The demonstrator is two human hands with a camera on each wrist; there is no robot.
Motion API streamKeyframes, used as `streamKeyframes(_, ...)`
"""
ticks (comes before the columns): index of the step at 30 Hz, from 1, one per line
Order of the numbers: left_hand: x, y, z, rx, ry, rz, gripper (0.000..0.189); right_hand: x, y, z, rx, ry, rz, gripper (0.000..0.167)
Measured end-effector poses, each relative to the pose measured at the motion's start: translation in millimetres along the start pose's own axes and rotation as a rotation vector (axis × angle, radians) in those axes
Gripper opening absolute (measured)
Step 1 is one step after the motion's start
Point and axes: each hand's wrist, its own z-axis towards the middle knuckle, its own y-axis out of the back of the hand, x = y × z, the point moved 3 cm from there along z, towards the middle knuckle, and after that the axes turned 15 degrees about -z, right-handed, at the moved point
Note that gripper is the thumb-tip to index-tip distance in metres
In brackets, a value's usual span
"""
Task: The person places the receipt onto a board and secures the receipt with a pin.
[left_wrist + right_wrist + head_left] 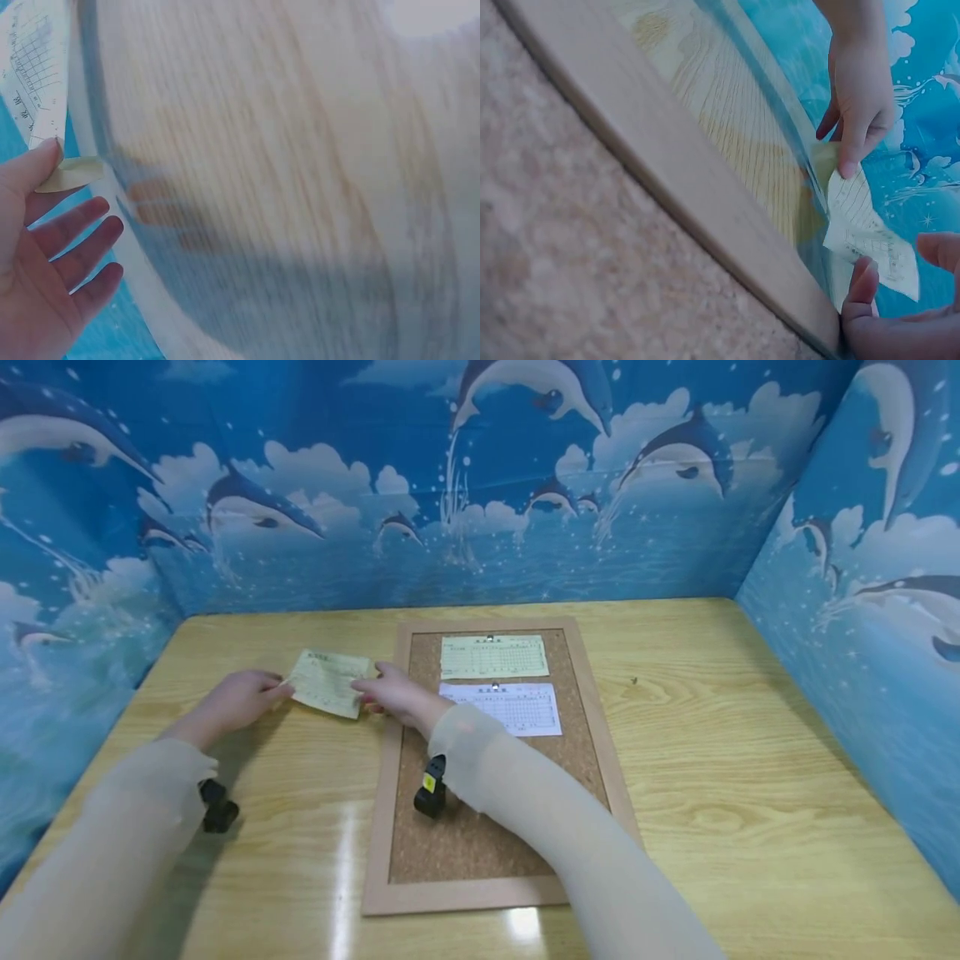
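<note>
A creased pale yellow printed form (324,682) is held over the table, left of the corkboard. At its left edge, my left hand (251,695) pinches the paper between thumb and index finger, and the other fingers are spread in the left wrist view. My right hand (397,693) is at the form's right edge. In the right wrist view its thumb and finger stand apart on either side of the paper (885,259); whether they touch it is hard to tell.
A wood-framed corkboard (487,852) lies flat on the wooden table (720,735). Fixed near its top are a pale green form (495,657) and, below it, a white form (525,706), partly behind my right arm. Dolphin-print curtains (450,552) stand behind and at both sides.
</note>
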Motion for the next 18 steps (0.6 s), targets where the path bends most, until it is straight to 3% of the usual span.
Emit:
streamKeyframes(5, -4.9, 1.0, -8.9, -0.008, 0.016, -0.04, 0.058, -2, 0, 1.4, -0.001, 0.039, -0.047, 0.054)
streamKeyframes(9, -8.4, -1.0, -15.0, 0.004, 0.02, -0.073, 0.06, 0, -3, 0.7, -0.026, 0.092, -0.131, 0.02)
streamKeyframes(12, -8.5, -2.3, -17.6, 0.012, 0.042, -0.113, 0.071, 1, -4, -0.4, -0.067, 0.108, -0.197, 0.033)
streamKeyframes(18, 2.2, 0.9, -21.5, 0.003, 0.15, -0.38, 0.084, 1, -3, -1.7, -0.099, 0.088, -0.243, 0.032)
